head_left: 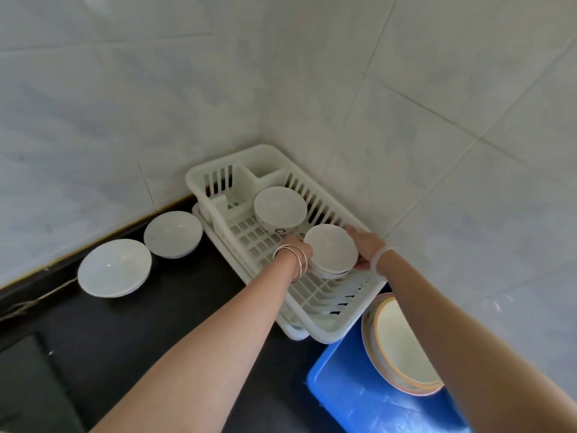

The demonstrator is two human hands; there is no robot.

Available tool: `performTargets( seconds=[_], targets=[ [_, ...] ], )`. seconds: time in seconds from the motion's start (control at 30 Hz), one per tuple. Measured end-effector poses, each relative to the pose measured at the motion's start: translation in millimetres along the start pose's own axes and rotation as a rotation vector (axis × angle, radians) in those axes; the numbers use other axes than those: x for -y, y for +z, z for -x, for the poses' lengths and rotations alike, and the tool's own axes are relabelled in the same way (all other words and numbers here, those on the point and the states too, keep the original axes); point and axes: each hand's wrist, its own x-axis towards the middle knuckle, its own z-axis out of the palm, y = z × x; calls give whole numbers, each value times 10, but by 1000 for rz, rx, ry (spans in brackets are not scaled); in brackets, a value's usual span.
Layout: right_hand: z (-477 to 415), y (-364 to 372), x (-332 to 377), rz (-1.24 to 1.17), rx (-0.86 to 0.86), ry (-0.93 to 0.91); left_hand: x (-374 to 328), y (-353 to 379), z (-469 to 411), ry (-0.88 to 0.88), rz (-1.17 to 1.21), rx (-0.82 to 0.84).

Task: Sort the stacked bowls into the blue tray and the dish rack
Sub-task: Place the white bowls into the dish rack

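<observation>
A white plastic dish rack (218, 179) stands in the tiled corner of a dark counter. Inside it, at the back, sits a white bowl (279, 207) with dark markings on its side. Nearer the front, a small stack of white bowls (329, 248) is held between both hands over the rack floor. My left hand (301, 246) grips its left side, with bangles on the wrist. My right hand (363, 242) grips its right side. A blue tray (343, 389) at the lower right holds stacked orange-rimmed bowls (402, 348).
Two white bowls rest on the dark counter left of the rack, one near (115, 271) and one further back (172, 234). Tiled walls close in behind and to the right. A dark sink edge (28, 370) lies at the lower left.
</observation>
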Motion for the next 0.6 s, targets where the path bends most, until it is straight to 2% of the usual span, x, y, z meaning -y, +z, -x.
performTargets(
  seconds=[0.3,0.6],
  targets=[
    [-230,56,-126,270,-2,-73,83,46,-156,-90,17,39],
    [-161,4,-86,338,-36,-61,113,25,-182,-58,-19,92]
  ],
)
